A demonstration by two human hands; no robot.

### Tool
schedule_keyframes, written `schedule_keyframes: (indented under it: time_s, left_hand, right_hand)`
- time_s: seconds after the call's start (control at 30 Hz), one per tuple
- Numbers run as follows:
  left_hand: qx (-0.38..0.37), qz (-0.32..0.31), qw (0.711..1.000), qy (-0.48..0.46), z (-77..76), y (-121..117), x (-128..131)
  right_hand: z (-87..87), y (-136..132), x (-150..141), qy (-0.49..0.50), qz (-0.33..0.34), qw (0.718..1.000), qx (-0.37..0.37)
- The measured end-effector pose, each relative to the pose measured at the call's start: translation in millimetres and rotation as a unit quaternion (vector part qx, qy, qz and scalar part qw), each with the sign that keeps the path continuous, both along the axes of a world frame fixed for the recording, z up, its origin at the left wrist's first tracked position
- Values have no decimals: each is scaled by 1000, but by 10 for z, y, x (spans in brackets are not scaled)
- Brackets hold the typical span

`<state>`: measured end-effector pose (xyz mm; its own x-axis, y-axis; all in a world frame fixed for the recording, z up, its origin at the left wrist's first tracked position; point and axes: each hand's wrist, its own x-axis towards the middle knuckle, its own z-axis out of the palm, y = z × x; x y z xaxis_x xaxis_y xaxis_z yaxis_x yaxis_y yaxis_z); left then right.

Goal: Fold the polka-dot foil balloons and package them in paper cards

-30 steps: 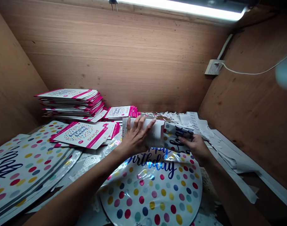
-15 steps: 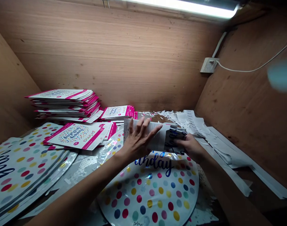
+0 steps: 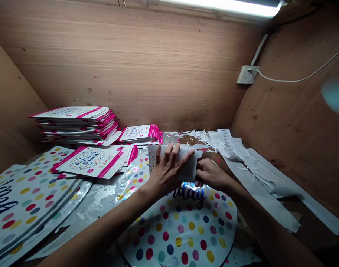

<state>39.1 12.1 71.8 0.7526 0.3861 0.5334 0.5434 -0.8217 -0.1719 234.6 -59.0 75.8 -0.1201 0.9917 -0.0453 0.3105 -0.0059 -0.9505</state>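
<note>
A flat white packet (image 3: 189,167) with small printed text is held tilted up above the bench. My left hand (image 3: 168,163) is wrapped over its printed face, fingers at the top edge. At the packet's right end, my right hand (image 3: 209,173) is closed with curled fingers; what lies inside them is hidden. Beneath both hands lies a round white foil balloon (image 3: 183,230) with coloured dots and dark blue lettering, flat and shiny. My forearms cross over its sides.
Tall piles of pink-and-white packets (image 3: 74,126) stand at the back left, with a shorter pile (image 3: 138,133) beside them. A loose packet (image 3: 88,161) lies in front. More dotted balloons (image 3: 32,193) are stacked left. Paper strips (image 3: 258,178) and scraps lie right, below a wall socket (image 3: 247,75).
My right hand has moved left against the packet's end. The dark-lettered folded foil that stuck out there is now out of sight. My left hand keeps its hold.
</note>
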Motion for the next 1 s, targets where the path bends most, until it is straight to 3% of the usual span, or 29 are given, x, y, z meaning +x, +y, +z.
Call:
schedule_keyframes:
  time_s: [0.07, 0.17, 0.23, 0.3, 0.37, 0.4, 0.5, 0.57, 0.63, 0.67, 0.77, 0.83, 0.93, 1.0]
  left_hand:
    - [2, 3, 1000, 2, -2, -11, -9]
    - [1, 8, 1000, 6, 12, 3, -30]
    - [-10, 21, 1000, -7, 29, 21, -39]
    - [-35, 56, 997, -46, 44, 32, -37]
    - [-70, 95, 988, -98, 52, 28, -23]
    - [-90, 110, 982, -123, 54, 19, -13]
    - [-162, 116, 965, -173, 83, -9, 17]
    - [-237, 86, 946, -202, 136, 9, 15]
    - [-359, 14, 901, -243, 198, 80, -8]
    - [-439, -34, 859, -262, 218, 129, -23]
    - [-659, -139, 676, -299, 173, 265, -43]
    - [-722, -136, 590, -334, 59, 291, -18]
    - [-736, -95, 545, -390, -135, 216, 65]
    - [-743, -72, 537, -394, -223, 129, 121]
  right_hand:
    - [66, 34, -33, -10, 86, 996, -26]
    - [139, 44, -2, -26, 119, 992, -18]
    - [159, 19, 17, -22, 67, 997, 17]
    - [150, -21, 2, -6, -91, 988, 122]
    - [101, -54, -52, 25, -259, 935, 241]
    - [63, -61, -89, 47, -293, 917, 267]
    - [-70, -43, -186, 118, -225, 943, 214]
    - [-124, -15, -184, 150, -186, 957, 163]
    - [-130, 5, -114, 190, -148, 963, 118]
    - [-120, 12, -64, 213, -116, 966, 90]
    - [-91, 20, 66, 231, -47, 972, 19]
    - [-98, 24, 87, 160, -132, 976, 64]
    - [-140, 20, 17, -31, -283, 934, 215]
    - [-172, 10, -59, -110, -253, 927, 254]
